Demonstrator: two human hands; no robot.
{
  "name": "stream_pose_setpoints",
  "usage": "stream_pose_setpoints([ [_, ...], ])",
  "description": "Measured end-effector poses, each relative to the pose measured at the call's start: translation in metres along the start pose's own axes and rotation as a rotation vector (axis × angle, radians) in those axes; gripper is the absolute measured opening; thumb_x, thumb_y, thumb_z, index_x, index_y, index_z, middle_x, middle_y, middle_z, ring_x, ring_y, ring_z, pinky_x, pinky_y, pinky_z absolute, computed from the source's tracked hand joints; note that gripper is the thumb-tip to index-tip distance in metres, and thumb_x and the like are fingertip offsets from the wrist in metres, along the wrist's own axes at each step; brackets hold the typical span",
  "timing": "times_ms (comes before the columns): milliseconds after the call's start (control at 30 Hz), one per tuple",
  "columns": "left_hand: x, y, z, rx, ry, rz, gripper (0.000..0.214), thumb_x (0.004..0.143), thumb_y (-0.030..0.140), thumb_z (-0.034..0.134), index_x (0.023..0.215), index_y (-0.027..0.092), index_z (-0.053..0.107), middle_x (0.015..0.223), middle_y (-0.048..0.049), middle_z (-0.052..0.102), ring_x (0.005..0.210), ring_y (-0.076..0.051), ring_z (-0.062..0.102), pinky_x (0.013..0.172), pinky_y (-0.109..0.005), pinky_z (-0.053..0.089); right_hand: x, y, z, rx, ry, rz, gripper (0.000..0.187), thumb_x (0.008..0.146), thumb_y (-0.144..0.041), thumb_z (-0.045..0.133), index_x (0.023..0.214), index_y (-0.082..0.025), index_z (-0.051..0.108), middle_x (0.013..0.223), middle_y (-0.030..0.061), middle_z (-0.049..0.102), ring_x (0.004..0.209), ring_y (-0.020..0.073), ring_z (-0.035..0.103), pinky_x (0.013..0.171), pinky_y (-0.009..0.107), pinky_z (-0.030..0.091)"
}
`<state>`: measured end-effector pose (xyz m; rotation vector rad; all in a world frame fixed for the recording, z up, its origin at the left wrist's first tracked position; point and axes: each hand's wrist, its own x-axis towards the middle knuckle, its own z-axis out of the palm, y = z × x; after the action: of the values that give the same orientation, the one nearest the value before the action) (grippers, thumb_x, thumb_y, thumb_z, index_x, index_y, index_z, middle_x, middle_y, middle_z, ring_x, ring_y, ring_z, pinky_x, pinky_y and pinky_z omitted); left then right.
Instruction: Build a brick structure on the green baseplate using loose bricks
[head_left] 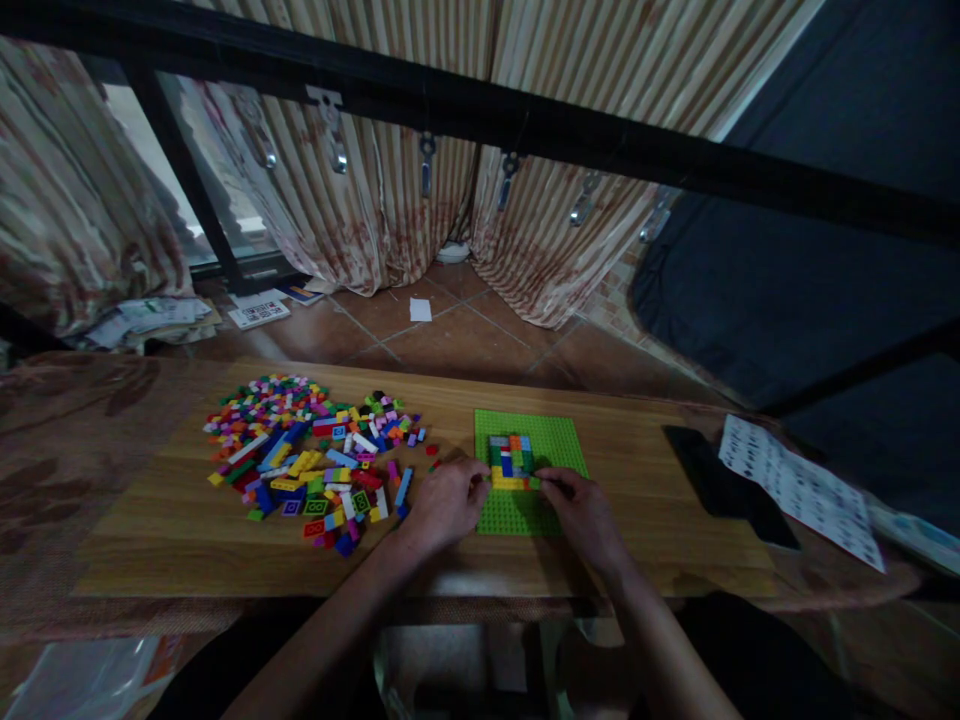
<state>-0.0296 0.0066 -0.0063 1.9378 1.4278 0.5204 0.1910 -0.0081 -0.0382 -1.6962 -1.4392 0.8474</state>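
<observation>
**Across the counter [652,500]**

Loose bricks [304,463] lie at nine o'clock from the green baseplate [514,518], likely for easy reach. My left hand [448,497] at eight and right hand [587,515] at four flank its brick build [513,462], probably steadying; I can't tell whether either grip pinches.

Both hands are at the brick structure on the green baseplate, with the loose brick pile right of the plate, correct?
Wrong side: the head view shows the loose brick pile left of the green baseplate. The left hand and right hand are indeed at the brick structure on it.
</observation>
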Motion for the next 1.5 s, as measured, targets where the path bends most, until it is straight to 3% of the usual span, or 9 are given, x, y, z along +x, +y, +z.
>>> stream_pose_setpoints([
  [200, -0.001, -0.002, 0.0, 0.007, 0.022, 0.025, 0.019, 0.087, 0.018, 0.053, 0.093, 0.018, 0.07, 0.087, -0.005, 0.072, 0.078, -0.016, 0.066, 0.07, -0.025, 0.047, 0.004, -0.005, -0.001, 0.016, -0.011, 0.025, 0.028, 0.073, -0.039, 0.061, 0.088, -0.02, 0.075, 0.092, 0.0075, 0.075, 0.088, 0.0239, 0.066, 0.086, 0.039, 0.049],
  [600, 0.0, -0.002, -0.003, 0.019, 0.043, 0.004, 0.02, 0.087, 0.018, 0.054, 0.098, 0.017, 0.07, 0.092, -0.0057, 0.072, 0.08, -0.017, 0.067, 0.074, -0.026, 0.049, 0.013, -0.006, -0.004, 0.061, -0.054, 0.023, 0.037, 0.069, -0.035, 0.063, 0.101, -0.016, 0.069, 0.09, 0.008, 0.075, 0.084, 0.0222, 0.069, 0.082, 0.039, 0.053],
  [833, -0.001, -0.002, -0.005, 0.03, 0.046, 0.015, 0.02, 0.088, 0.019, 0.053, 0.097, 0.016, 0.07, 0.091, -0.0065, 0.071, 0.079, -0.017, 0.067, 0.074, -0.026, 0.049, 0.01, -0.007, 0.006, 0.152, 0.064, 0.04, 0.043, 0.066, -0.037, 0.067, 0.103, -0.015, 0.066, 0.09, 0.0093, 0.072, 0.083, 0.0225, 0.069, 0.081, 0.039, 0.054],
  [1033, -0.002, -0.003, -0.004, 0.044, 0.032, 0.016, 0.019, 0.088, 0.019, 0.053, 0.096, 0.018, 0.07, 0.089, -0.0057, 0.071, 0.081, -0.018, 0.067, 0.073, -0.026, 0.049, -0.009, -0.012, 0.005, -0.036, 0.129, 0.041, 0.042, 0.075, -0.046, 0.062, 0.101, -0.014, 0.067, 0.089, 0.0112, 0.072, 0.079, 0.0233, 0.067, 0.074, 0.037, 0.052],
  [1267, -0.003, -0.002, -0.004, 0.061, 0.039, 0.03, 0.019, 0.087, 0.018, 0.051, 0.094, 0.018, 0.069, 0.09, -0.0062, 0.072, 0.082, -0.018, 0.067, 0.076, -0.028, 0.049, -0.024, -0.019, 0.019, -0.382, 0.183, 0.016, 0.047, 0.077, -0.051, 0.061, 0.107, -0.015, 0.067, 0.088, 0.0096, 0.072, 0.069, 0.0229, 0.063, 0.066, 0.035, 0.046],
  [1500, -0.005, -0.002, -0.007, 0.075, 0.031, 0.013, 0.02, 0.088, 0.02, 0.05, 0.094, 0.019, 0.069, 0.089, -0.006, 0.072, 0.08, -0.018, 0.067, 0.074, -0.027, 0.049, -0.018, -0.016, 0.025, -0.38, 0.209, 0.001, 0.039, 0.082, -0.045, 0.054, 0.102, -0.015, 0.068, 0.084, 0.01, 0.074, 0.072, 0.0247, 0.066, 0.067, 0.034, 0.045],
])
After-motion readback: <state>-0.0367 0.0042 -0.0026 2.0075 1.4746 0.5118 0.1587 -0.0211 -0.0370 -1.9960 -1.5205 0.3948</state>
